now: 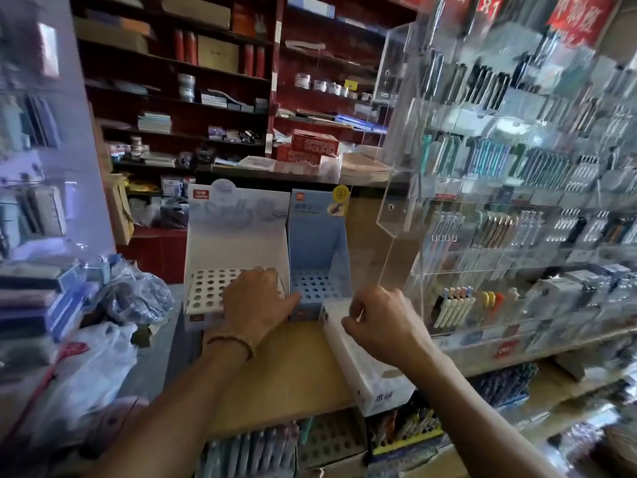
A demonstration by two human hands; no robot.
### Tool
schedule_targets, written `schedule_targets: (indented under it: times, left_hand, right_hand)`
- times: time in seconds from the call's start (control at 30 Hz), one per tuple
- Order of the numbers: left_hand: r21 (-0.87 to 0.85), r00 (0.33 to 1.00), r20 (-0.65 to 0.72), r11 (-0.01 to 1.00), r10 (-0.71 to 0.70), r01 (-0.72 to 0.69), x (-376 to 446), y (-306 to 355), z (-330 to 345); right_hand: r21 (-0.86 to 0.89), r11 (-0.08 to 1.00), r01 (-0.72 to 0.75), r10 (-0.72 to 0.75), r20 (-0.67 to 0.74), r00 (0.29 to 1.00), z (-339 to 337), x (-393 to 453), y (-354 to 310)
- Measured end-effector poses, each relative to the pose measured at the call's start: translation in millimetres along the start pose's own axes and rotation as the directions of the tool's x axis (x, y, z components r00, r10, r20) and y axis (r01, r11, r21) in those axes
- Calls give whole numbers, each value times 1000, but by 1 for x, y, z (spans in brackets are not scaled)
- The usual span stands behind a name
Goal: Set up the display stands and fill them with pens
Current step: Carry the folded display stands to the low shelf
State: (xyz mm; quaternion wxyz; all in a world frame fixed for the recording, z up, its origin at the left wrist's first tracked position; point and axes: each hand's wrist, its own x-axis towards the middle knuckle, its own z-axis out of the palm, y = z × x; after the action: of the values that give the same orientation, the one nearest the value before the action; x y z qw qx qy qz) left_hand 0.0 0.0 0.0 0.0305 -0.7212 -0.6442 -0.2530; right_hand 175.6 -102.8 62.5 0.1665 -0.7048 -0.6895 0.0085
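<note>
Two hands work at the counter (286,374). My right hand (381,324) curls its fingers around the near edge of a white pen box (372,374) lying tilted on the wood. My left hand (256,301) rests with straight fingers on the white display stand (234,243), thumb touching the blue display stand (315,243) just beside it. Both stands are upright, their hole grids bare.

Wood counter (293,381): white stand (206,291), blue stand (317,236), box (365,370).

Two upright display stands: one white (238,236), one blue (319,243).
</note>
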Motion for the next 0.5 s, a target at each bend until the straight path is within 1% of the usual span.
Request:
schedule_targets:
  times: [0.03, 0.1, 0.13, 0.2, 0.33, 0.5]
  left_hand:
    - [34, 1000, -8, 999, 3, -2, 4, 1, 2]
    - [47, 999, -43, 999, 18, -16, 13, 6, 8]
    - [16, 998, -56, 1000, 9, -9, 17, 9, 8]
    - [-8, 999, -39, 1000, -8, 8, 27, 14, 13]
    - [-39, 996, -65, 998, -58, 55, 37, 14, 19]
    - [-28, 996, -78, 999, -42, 40, 30, 14, 20]
  right_hand:
    - [18, 1000, -1, 1, 8, 1000, 2, 2, 1]
    - [38, 999, 1, 0, -12, 1000, 3, 7, 1]
    - [47, 999, -15, 16, -14, 1000, 2, 6, 0]
    - [82, 996, -18, 21, -35, 999, 2, 8, 1]
    - [105, 994, 13, -5, -77, 997, -2, 6, 1]
    - [152, 988, 31, -12, -128, 992, -16, -6, 2]
